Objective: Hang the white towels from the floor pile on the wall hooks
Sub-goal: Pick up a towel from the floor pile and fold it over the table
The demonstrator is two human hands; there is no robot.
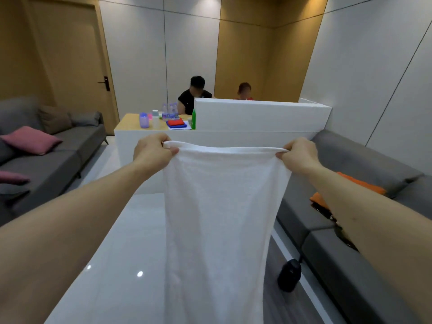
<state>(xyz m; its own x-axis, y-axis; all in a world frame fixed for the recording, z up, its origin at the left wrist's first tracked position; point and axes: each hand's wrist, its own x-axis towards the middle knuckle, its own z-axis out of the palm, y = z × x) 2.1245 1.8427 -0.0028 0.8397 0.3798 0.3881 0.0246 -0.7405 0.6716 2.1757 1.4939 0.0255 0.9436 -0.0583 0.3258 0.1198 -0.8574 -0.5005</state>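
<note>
Fingers of the left hand (153,150) and right hand (298,153) are curled tight, and the top corners of a white towel (219,218) are pinched between them. It is held spread at arm's length, hanging down. Bottles (169,112) are set on the counter (131,122) beyond.

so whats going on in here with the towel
A person is holding a white towel spread out in front of them, the left hand and the right hand each pinching a top corner so that it hangs straight down. No wall hooks or floor pile show in this view, so the towel is not yet hung. Ahead stands a white counter with bottles and folded red and blue cloths on it, two people sit behind it, and grey sofas line both sides.
</note>
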